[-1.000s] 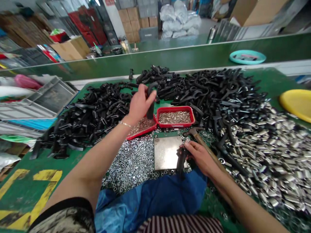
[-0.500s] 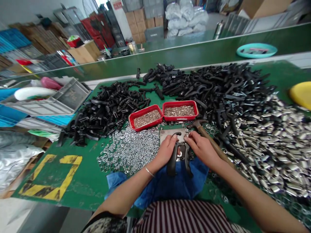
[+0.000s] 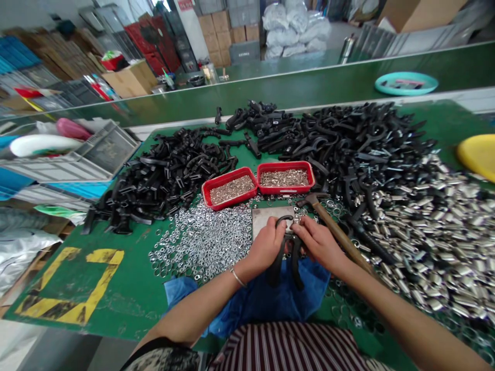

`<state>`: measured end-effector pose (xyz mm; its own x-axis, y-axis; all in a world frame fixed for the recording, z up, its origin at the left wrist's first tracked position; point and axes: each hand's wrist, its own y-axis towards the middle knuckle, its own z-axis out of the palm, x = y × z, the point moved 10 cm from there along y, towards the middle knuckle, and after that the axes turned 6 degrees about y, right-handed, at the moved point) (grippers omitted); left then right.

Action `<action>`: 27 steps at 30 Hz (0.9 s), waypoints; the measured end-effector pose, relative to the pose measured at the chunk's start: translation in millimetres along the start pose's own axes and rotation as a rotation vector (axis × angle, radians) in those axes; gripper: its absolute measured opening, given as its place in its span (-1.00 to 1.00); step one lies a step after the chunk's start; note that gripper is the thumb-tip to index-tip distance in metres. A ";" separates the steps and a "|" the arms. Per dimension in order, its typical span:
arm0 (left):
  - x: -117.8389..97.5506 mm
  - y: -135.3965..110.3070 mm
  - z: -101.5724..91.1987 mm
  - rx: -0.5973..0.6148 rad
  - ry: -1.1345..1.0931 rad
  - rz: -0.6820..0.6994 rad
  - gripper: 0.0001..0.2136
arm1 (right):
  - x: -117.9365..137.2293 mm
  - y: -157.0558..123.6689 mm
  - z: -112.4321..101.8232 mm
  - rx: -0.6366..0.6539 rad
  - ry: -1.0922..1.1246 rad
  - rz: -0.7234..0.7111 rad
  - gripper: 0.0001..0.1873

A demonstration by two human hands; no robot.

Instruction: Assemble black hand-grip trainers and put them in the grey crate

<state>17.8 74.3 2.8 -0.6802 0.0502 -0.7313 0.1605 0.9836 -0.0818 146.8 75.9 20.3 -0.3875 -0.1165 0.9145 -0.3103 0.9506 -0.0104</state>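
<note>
Your left hand (image 3: 266, 246) and right hand (image 3: 319, 243) are both closed around the pair of black curved plastic pieces (image 3: 276, 268), fingers wrapped over their upper ends. The pair sits between your hands, its top over the near edge of the square steel plate (image 3: 265, 214) and its lower legs hanging over the blue cloth (image 3: 266, 306). A wooden-handled hammer (image 3: 337, 234) lies on the green counter (image 3: 116, 288) just beside your right hand, and a heap of silver washers (image 3: 209, 238) lies to your left.
</note>
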 end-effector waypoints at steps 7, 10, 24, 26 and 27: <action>-5.7 -12.4 -10.2 -0.012 0.239 -0.006 -0.70 | 7.4 -2.8 8.4 0.096 0.076 0.008 -0.64; -10.6 -17.1 -14.6 -0.013 0.338 0.055 -0.73 | 15.5 -3.5 11.4 0.183 0.015 -0.050 -0.64; -82.6 -82.3 -15.4 0.105 0.752 0.591 -0.66 | 64.0 -60.1 23.6 0.425 0.008 -0.035 -0.74; -75.9 -65.1 -9.3 0.144 0.824 0.574 -0.67 | 57.1 -44.6 19.8 0.416 -0.029 -0.028 -0.71; -67.7 -51.3 -5.3 0.172 0.850 0.543 -0.67 | 50.8 -32.3 17.7 0.413 -0.069 -0.029 -0.70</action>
<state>51.8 21.3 60.2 -0.7567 0.6535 0.0178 0.6529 0.7569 -0.0277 121.7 34.2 59.9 -0.4266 -0.1744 0.8875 -0.6383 0.7532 -0.1588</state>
